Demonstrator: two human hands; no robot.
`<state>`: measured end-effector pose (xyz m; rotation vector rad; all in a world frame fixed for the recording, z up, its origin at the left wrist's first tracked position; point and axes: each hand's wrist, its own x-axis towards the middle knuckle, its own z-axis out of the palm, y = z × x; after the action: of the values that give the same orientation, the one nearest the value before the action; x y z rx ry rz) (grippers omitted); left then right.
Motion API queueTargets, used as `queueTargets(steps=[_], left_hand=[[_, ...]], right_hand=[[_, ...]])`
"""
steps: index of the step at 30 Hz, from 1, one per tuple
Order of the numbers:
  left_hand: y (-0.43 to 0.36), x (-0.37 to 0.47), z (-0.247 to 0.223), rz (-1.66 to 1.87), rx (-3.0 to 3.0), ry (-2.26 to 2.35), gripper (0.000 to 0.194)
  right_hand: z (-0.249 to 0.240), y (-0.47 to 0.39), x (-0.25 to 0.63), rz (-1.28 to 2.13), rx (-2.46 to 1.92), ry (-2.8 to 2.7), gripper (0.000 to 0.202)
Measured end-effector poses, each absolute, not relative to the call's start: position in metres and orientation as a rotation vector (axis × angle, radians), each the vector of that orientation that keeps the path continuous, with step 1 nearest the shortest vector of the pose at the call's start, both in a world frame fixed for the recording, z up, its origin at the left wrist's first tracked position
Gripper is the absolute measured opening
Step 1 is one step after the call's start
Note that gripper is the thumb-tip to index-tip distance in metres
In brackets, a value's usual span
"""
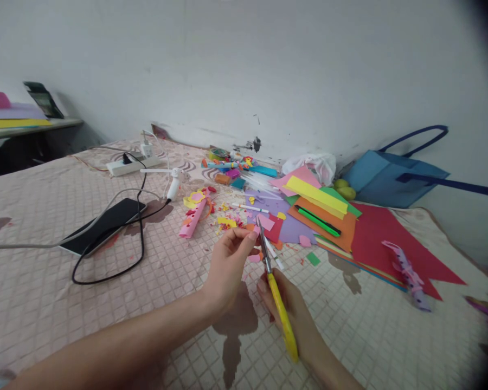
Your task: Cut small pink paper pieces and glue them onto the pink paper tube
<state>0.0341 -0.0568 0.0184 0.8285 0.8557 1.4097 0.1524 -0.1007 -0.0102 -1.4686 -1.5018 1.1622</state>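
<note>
My right hand [287, 298] grips a pair of scissors [282, 314] by its yellow handles, with the metal blades pointing away from me. Beside the blades, my left hand [230, 260] is closed in a pinch of thumb and forefinger. A small bit of pink paper [257, 229] shows at those fingertips, close to the blades; its full shape is hidden. Past the hands lie a larger pink paper piece [265, 222], a red paper piece [275, 230] and scattered paper scraps [228, 222]. To the left stands a decorated pink paper roll [194, 219] lying on its side.
Coloured sheets, including a red sheet [384, 233], spread to the right with a green cutter [318, 221] on top. A purple paper roll [409, 279] lies near them. At left are a black tablet-like device [106, 225], cables, a glue gun [173, 187] and a power strip [134, 164]. A blue bag [390, 176] stands behind.
</note>
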Motion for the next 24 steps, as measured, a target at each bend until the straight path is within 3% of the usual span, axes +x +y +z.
queueTargets(steps=[24], left_hand=[[-0.0561,0.0343,0.0181,1.416,0.817,0.865,0.019]], right_hand=[[-0.0091,-0.1009,0.1504,1.204,-1.41,-1.425,0.026]])
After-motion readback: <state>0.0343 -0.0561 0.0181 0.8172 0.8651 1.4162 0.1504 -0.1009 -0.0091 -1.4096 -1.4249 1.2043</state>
